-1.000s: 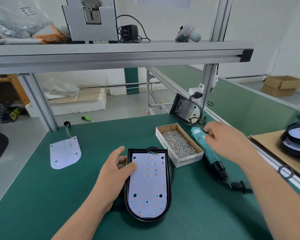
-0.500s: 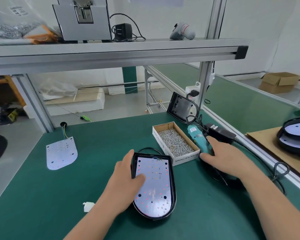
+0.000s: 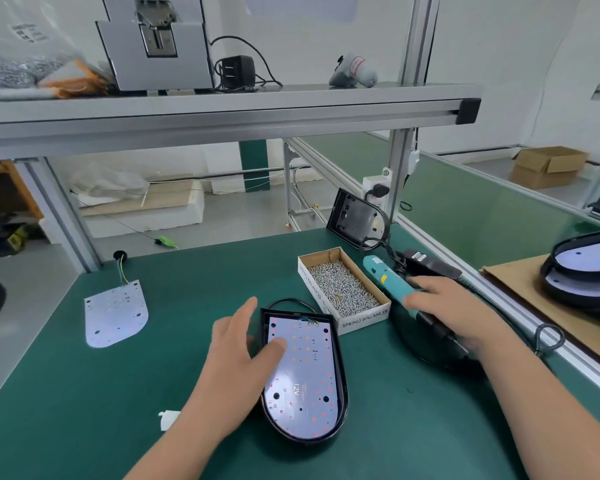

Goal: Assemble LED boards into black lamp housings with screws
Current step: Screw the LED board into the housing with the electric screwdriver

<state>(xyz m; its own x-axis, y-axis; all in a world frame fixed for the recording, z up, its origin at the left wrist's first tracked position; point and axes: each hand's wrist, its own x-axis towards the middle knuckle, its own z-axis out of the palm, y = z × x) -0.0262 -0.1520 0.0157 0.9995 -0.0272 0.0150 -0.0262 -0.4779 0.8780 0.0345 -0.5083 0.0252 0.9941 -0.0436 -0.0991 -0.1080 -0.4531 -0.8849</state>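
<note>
A black lamp housing (image 3: 342,386) lies on the green bench in front of me, with a white LED board (image 3: 305,379) seated inside it. My left hand (image 3: 236,362) rests on the housing's left edge, thumb pressing on the board. My right hand (image 3: 454,311) grips a teal electric screwdriver (image 3: 387,280) that lies on the bench to the right. Between them stands a cardboard box of screws (image 3: 340,289).
A loose LED board with wires (image 3: 115,311) lies at the left. Another black housing (image 3: 355,218) leans at the back by the frame post. Stacked assembled lamps (image 3: 586,275) sit on cardboard at the far right. A small white piece (image 3: 168,419) lies near my left wrist.
My right hand came down from above the screwdriver and closed around it. The left hand stayed on the housing, which now sits a little closer and turned slightly.
</note>
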